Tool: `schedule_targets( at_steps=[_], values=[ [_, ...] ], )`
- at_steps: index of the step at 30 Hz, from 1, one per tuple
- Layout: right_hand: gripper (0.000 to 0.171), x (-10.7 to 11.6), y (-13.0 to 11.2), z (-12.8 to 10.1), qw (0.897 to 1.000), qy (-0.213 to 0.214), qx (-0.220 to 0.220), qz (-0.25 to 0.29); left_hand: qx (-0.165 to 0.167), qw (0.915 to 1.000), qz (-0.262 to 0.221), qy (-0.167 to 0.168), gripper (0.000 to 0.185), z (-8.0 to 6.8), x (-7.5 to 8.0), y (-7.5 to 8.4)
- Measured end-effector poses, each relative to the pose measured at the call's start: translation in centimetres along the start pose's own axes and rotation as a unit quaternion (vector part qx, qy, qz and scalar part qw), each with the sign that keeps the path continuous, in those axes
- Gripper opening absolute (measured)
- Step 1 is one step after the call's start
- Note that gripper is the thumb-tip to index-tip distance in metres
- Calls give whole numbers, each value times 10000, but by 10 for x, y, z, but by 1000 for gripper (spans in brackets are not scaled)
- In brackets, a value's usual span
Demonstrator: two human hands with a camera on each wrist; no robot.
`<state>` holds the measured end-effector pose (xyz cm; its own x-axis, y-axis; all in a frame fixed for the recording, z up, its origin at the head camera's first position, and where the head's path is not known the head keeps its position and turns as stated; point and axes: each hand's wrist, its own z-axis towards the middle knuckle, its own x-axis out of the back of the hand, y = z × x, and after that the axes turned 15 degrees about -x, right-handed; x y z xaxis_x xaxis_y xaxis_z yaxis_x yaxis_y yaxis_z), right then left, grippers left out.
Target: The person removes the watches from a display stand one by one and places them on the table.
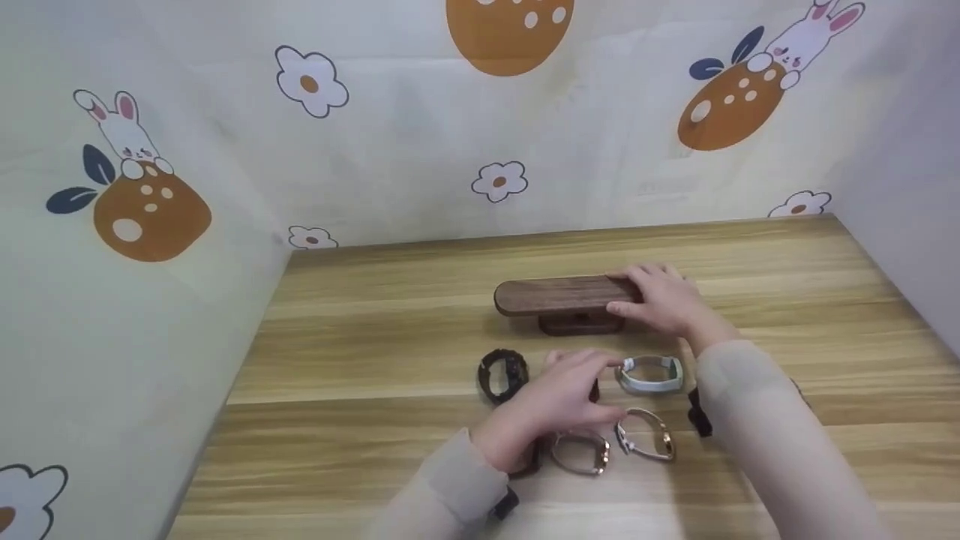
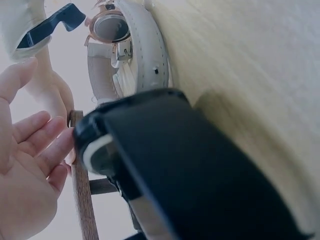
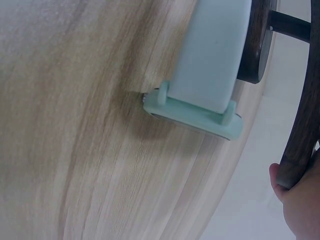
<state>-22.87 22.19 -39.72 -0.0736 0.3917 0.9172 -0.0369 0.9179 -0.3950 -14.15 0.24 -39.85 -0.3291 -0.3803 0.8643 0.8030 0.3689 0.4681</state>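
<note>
A dark wooden stand (image 1: pixel 555 294) with a long rounded top bar and a smaller base stands toward the back of the table. My right hand (image 1: pixel 664 300) grips the bar's right end, thumb on the near side and fingers over the far side. Above the watches hovers my left hand (image 1: pixel 562 390), its fingers loosely bent and holding nothing. Around it are a black watch (image 1: pixel 484 375), a mint green watch (image 1: pixel 652 385), and a white-strapped watch (image 1: pixel 667 441). Nearer me sits a watch with a rose-gold buckle or case (image 1: pixel 602 454). Another dark watch (image 1: pixel 529 466) is partly hidden by my left wrist.
The watches stand on a wood-grain table (image 1: pixel 360 360). Pale patterned sheets (image 1: pixel 405 150) rise at its back and sides. A black fitting (image 1: pixel 700 414) shows beside my right sleeve.
</note>
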Motion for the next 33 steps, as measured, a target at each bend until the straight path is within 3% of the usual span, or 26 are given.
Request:
schedule_targets(
  at_steps=[15, 24, 33],
  values=[
    [59, -1, 3, -2, 10000, -43, -9, 46, 89, 9998, -3, 188, 63, -8, 10, -4],
    [61, 2, 0, -1, 10000, -22, -25, -16, 119, 9989, 123, 434, 62, -14, 26, -15],
    [63, -1, 0, -1, 10000, -67, -13, 8, 444, 9945, 160, 939, 64, -25, 35, -28]
  ],
)
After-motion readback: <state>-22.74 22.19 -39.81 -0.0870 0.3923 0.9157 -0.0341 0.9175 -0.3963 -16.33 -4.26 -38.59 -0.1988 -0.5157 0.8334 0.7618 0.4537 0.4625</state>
